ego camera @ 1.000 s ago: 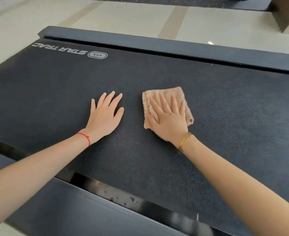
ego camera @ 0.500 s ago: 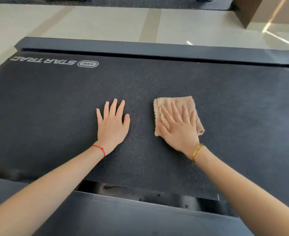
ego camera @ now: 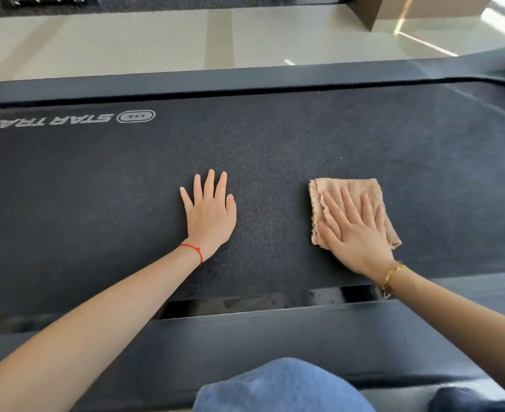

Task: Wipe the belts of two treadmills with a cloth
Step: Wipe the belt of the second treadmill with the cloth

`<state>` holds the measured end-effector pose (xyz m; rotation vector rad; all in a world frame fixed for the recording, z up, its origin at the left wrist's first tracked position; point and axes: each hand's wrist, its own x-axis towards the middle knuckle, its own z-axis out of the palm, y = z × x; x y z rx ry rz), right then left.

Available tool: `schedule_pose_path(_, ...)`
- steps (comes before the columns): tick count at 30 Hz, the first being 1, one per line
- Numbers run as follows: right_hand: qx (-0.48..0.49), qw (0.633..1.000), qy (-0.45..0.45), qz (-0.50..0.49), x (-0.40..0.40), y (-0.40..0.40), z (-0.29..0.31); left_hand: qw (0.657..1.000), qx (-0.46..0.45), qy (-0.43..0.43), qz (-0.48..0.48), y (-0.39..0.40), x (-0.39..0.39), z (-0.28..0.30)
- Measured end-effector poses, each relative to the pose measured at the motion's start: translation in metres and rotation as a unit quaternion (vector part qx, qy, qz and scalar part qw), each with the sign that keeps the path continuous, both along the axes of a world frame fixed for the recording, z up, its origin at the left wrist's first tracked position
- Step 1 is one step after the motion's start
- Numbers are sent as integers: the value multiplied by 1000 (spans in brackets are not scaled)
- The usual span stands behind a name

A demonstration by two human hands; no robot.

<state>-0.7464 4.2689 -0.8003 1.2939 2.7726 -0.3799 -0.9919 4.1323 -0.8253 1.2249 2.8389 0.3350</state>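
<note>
Belt (ego camera: pixel 275 138): one cloth (ego camera: pixel 349 188), two flat hands

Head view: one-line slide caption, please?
Right hand presses a folded beige cloth flat on the black treadmill belt; left hand rests flat beside it.

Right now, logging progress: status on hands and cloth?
Right hand flat, pressing cloth on belt. Left hand flat on belt, empty. Nothing in the way.

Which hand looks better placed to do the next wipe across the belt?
The right hand, probably: its straight fingers already press flat on the cloth on the belt. The left hand rests bare on the belt, apart from the cloth.
</note>
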Motion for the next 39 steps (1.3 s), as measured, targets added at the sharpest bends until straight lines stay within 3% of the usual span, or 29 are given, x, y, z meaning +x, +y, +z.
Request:
schedule_pose_path(7, 38, 993, 31, 105, -34, -87, -2, 1000, 5, 11, 10, 0, 4, -1)
schedule_pose_path(12, 37, 983, 45, 172, -21, -72, -7, 1000, 12, 16, 5, -2, -2, -6)
schedule_pose_path(17, 49, 996, 2, 76, -5, 0, -3, 1000, 10, 17, 9, 1, -1, -7)
schedule_pose_path(20, 41, 999, 15, 29, -19, 1, -4, 1000, 11, 20, 11, 2, 3, -5)
schedule_pose_path(25, 48, 980, 47, 185, -42, -56, -9, 1000, 13, 21, 6, 1, 1, -4)
schedule_pose_path(28, 48, 970, 45, 234, -42, -38, -11, 1000, 9, 15, -7, -4, -8, -2)
schedule_pose_path(31, 49, 977, 45, 200, -48, 13, -13, 1000, -5, 8, -8, -6, -19, 0)
schedule_pose_path(36, 11, 999, 18, 37, -108, 90, -10, 1000, -11, -9, 14, 8, -42, 4)
schedule_pose_path(39, 25, 999, 20, 43, -151, 79, -12, 999, -9, -15, 32, 21, -57, 4)
